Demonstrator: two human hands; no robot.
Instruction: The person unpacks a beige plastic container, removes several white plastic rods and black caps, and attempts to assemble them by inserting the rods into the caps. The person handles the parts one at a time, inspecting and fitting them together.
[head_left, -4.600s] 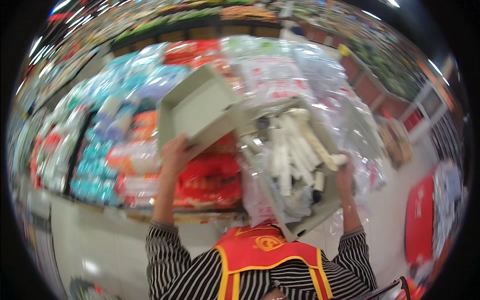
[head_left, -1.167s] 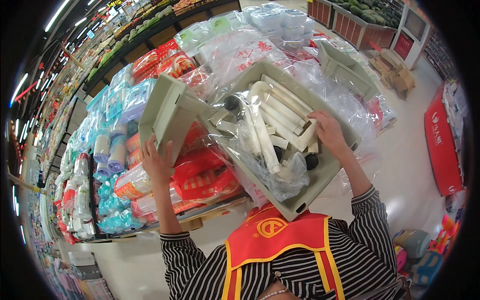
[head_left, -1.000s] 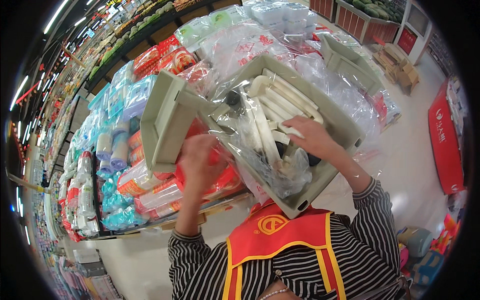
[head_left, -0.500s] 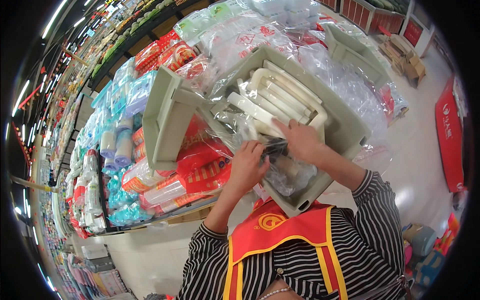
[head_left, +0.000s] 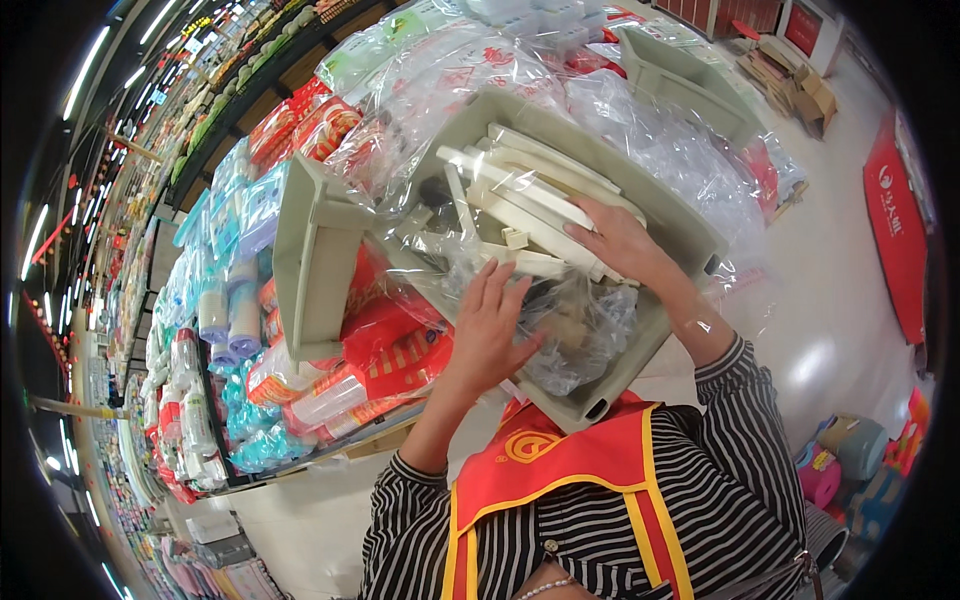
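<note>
Right hand: right hand [head_left: 622, 240] lies over the white pipes [head_left: 530, 205], fingers bent across them; can't tell if it grips or just rests.
Left hand: left hand [head_left: 490, 320] spread wide, holding nothing, over the bin's near-left side; can't tell if it touches the film there.
Pipes: inside the bin [head_left: 625, 165], a loose bundle of long, straight, smooth, hard-looking pieces, some overlapping; short offcuts near the left hand.
Axis: most pipes run lengthwise in the bin, tips toward its far-left end, other ends under or past the right hand; one thin piece lies across.
Bag: crumpled clear bag [head_left: 575, 335] at the bin's near end, glossy, contents blurred by glare.
Bin: grey-green, rigid, rectangular, deep walls.
In the way: clear film drapes the bin's left corner; left hand hides part of the rim.
Left of bin: second bin [head_left: 320, 270], tipped on its side; red packs [head_left: 400, 350] just beside; pale purple rolls [head_left: 243, 320] farther out.
Behind bin: slick wrinkled plastic bags [head_left: 650, 140]; third bin [head_left: 690, 90] to the right among them.
Right of bin: flattened cardboard [head_left: 800, 95] and a red stand [head_left: 890, 230], both well apart.
</note>
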